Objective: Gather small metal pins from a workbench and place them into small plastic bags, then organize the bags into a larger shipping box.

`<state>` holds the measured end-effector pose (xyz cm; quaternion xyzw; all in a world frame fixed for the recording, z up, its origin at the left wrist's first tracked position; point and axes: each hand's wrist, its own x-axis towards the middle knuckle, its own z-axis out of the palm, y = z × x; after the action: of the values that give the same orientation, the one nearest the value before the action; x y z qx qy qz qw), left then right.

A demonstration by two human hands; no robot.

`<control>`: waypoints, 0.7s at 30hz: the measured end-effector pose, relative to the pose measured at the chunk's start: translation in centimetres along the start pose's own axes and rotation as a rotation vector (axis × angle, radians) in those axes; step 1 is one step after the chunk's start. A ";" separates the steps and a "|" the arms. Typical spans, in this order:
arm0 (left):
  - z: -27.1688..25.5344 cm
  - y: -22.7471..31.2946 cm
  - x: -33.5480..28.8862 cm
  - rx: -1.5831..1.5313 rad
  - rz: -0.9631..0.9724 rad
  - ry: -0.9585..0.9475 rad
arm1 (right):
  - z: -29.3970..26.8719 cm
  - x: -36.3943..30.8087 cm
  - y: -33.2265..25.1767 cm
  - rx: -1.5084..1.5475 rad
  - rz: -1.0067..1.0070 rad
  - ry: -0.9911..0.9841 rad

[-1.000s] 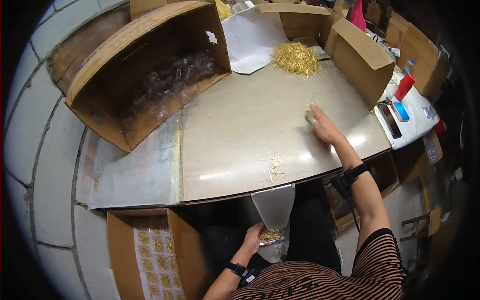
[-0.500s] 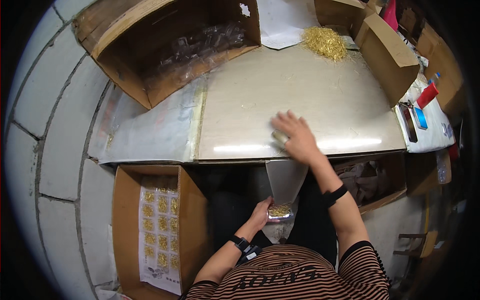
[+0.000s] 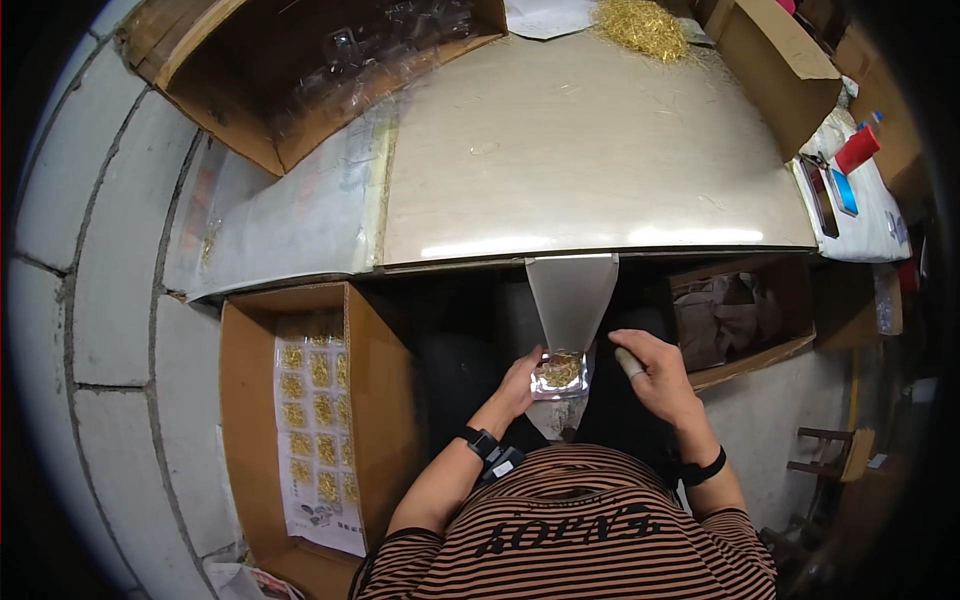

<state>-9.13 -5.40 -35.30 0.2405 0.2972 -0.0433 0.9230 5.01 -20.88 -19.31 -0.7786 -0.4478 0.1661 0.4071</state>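
Observation:
My left hand [image 3: 520, 385] grips a small clear plastic box [image 3: 562, 375] at its left side. Thin gold-coloured metal pieces lie in the box, which sits under the lower mouth of a grey chute [image 3: 572, 295] hanging from the table's front edge. To the right of the chute is my right hand [image 3: 657, 378], loosely closed, with nothing visible in its fingers. A pale cover wraps its thumb. At the back of the table [image 3: 580, 170] lies a heap of gold pieces [image 3: 642, 28].
Lower left, a cardboard box [image 3: 235, 400] holds rows of filled clear packs [image 3: 322, 408]. A larger carton [image 3: 225, 75] with empty clear boxes [image 3: 400, 40] stands back left. Another open carton [image 3: 745, 320] is under the table at right. A phone [image 3: 843, 190] lies far right.
My right hand has come off the tabletop, moving back toward me and down beside the chute, its fingers curling. My left hand still holds the box at the chute. The view has tilted downward.

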 end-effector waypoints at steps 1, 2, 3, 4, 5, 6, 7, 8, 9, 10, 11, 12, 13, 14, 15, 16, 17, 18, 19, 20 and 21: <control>-0.5 -0.1 -0.4 0.022 -0.014 -0.050 | -0.1 -0.5 0.0 -0.007 0.057 0.007; -1.0 -0.2 -0.7 0.021 -0.014 -0.047 | 0.0 -0.9 0.1 -0.005 0.058 0.005; -1.5 -0.1 -1.0 0.040 -0.004 -0.079 | 0.3 -1.2 0.3 0.006 0.051 -0.016; -1.3 0.1 -1.8 0.062 -0.003 -0.113 | 0.6 -1.7 0.4 0.020 0.051 -0.031; -1.0 0.3 -2.4 0.105 0.021 -0.099 | 1.0 -2.0 0.3 0.016 0.048 -0.086; -0.7 0.6 -3.1 0.111 0.015 -0.095 | 1.6 -2.2 0.3 0.024 0.052 -0.082; 0.1 1.2 -4.0 0.151 0.023 -0.080 | 2.3 -2.3 0.3 0.026 0.026 -0.098; 0.8 1.7 -4.9 0.190 0.037 -0.065 | 3.0 -2.2 0.2 0.025 -0.006 -0.115; 1.7 1.7 -5.4 0.174 0.072 -0.003 | 3.4 -2.1 0.0 0.037 0.024 -0.140; 2.5 1.9 -5.8 0.183 0.072 0.000 | 3.9 -2.0 0.1 0.043 0.021 -0.134; 3.3 2.2 -6.2 0.214 0.095 -0.011 | 4.6 -1.8 0.3 0.124 0.065 -0.143; 3.9 2.6 -6.5 0.245 0.116 -0.023 | 5.0 -1.6 0.3 0.204 0.109 -0.152; 4.2 2.8 -6.7 0.265 0.117 -0.047 | 5.2 -1.4 -0.1 0.287 0.126 -0.198; 4.3 2.9 -6.7 0.270 0.120 -0.045 | 5.3 -1.2 -0.5 0.291 0.121 -0.196; 4.5 2.8 -6.6 0.238 0.162 0.012 | 5.3 -1.0 -1.1 0.121 -0.083 -0.168; 4.6 2.7 -6.4 0.206 0.205 0.068 | 5.3 -0.9 -1.7 -0.052 -0.287 -0.136; 4.8 2.8 -6.0 0.151 0.264 0.108 | 5.3 -1.0 -2.2 -0.152 -0.336 -0.131; 4.8 3.0 -6.2 0.152 0.267 0.106 | 5.2 -1.1 -2.5 -0.153 -0.338 -0.129; 5.6 3.8 -6.8 0.165 0.261 0.092 | 5.1 -1.1 -2.6 -0.225 -0.362 -0.100; 6.3 4.3 -7.2 0.178 0.254 0.078 | 4.9 -1.2 -2.7 -0.298 -0.384 -0.072; 6.7 4.2 -7.1 0.179 0.278 0.117 | 4.6 -1.2 -2.9 -0.307 -0.369 -0.066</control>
<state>-10.52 -5.28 -24.77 0.3625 0.3094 0.0725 0.8761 -0.15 -18.86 -19.95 -0.7303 -0.6157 0.0444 0.2927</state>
